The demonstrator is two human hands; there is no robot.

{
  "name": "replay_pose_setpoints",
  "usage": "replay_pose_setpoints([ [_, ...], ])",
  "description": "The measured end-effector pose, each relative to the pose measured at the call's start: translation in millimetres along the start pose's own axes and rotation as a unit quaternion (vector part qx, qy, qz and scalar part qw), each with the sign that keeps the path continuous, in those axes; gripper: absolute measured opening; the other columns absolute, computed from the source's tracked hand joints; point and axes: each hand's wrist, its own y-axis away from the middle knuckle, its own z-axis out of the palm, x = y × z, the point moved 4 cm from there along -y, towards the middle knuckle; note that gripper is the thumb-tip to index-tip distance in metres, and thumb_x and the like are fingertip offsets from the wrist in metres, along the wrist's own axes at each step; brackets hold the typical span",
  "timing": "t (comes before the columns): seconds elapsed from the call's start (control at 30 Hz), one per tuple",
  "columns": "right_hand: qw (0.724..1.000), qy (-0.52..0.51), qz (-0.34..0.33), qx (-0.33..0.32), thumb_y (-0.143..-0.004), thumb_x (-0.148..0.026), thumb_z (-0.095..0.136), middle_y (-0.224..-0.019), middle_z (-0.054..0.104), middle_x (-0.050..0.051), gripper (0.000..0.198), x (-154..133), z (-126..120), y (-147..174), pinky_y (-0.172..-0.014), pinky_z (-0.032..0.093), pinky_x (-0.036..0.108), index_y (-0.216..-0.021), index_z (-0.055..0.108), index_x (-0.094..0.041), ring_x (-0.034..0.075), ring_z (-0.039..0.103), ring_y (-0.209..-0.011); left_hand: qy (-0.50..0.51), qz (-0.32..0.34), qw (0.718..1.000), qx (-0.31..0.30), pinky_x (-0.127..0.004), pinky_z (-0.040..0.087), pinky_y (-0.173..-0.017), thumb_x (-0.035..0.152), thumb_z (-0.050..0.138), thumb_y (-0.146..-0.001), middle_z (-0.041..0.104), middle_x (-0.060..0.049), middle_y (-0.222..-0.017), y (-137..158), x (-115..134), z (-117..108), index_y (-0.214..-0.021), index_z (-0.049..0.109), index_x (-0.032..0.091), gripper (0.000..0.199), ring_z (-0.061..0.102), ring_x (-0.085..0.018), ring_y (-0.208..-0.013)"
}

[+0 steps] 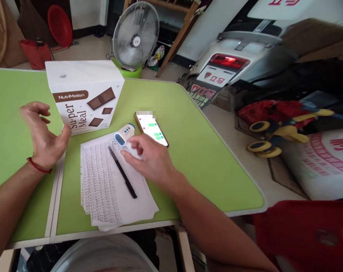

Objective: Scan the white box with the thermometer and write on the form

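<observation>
My left hand is raised with its fingers loosely bent and the thumb apart, holding nothing. Its thumb overlaps the lower left edge of a white NutriMotion Super Meal box, which stands upright. My right hand is by a white and blue infrared thermometer, thumb and curled fingers apart on either side of its handle. Whether they touch it is unclear. The thermometer is over the top edge of a stack of handwritten paper sheets. A black pen lies diagonally on the sheets. Beyond my right hand is a lit smartphone.
All this rests on a green table with a pale rim and a seam on the left. A fan stands behind it, and a white scooter at the back right. A red stool is at the lower right.
</observation>
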Motion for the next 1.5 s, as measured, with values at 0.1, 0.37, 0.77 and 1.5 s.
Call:
replay_pose_setpoints([
  [0.1,0.995,-0.009,-0.049,-0.09,-0.095,-0.045,0.059,-0.079,0.069,0.005,0.036,-14.0,9.1,9.8,-0.056,0.042,0.029,-0.115,0.065,-0.015,0.018,0.061,-0.065,0.028,0.107,0.994,0.025,-0.033,0.044,-0.068,0.024,0.07,-0.072,0.047,-0.004,-0.096,2.5,29.8,-8.1,-0.098,0.042,0.022,0.038,0.047,-0.017,-0.081],
  [0.37,0.983,-0.093,-0.123,-0.104,-0.093,-0.013,0.047,-0.088,0.069,0.005,0.041,-16.0,14.7,11.5,-0.064,0.048,0.029,-0.13,0.066,-0.02,0.016,0.061,-0.072,0.013,0.195,0.953,-0.229,-0.032,0.053,-0.069,0.024,0.061,-0.096,0.062,-0.004,-0.094,27.2,50.2,14.3,-0.108,0.053,0.02,0.015,0.06,-0.018,-0.08],
  [0.77,0.889,-0.445,-0.03,0.108,-0.09,-0.043,0.071,-0.092,0.058,0.001,0.044,-9.2,4.3,5.0,-0.074,0.056,0.035,-0.131,0.058,-0.033,0.017,0.059,-0.08,-0.014,0.041,0.933,-0.358,-0.038,0.053,-0.076,0.033,0.063,-0.089,0.065,-0.005,-0.091,29.9,23.5,26.9,-0.108,0.061,0.02,0.024,0.064,-0.022,-0.081],
  [1.5,0.891,-0.427,0.148,-0.05,-0.079,-0.032,0.062,-0.07,0.064,-0.002,0.014,-23.7,39.3,14.9,-0.059,0.05,0.028,-0.088,0.066,-0.022,0.012,0.058,-0.063,-0.06,-0.065,0.891,-0.445,-0.031,0.042,-0.065,0.031,0.063,-0.087,0.065,-0.001,-0.074,33.1,18.2,33.0,-0.109,0.069,0.017,0.027,0.06,-0.018,-0.067],
])
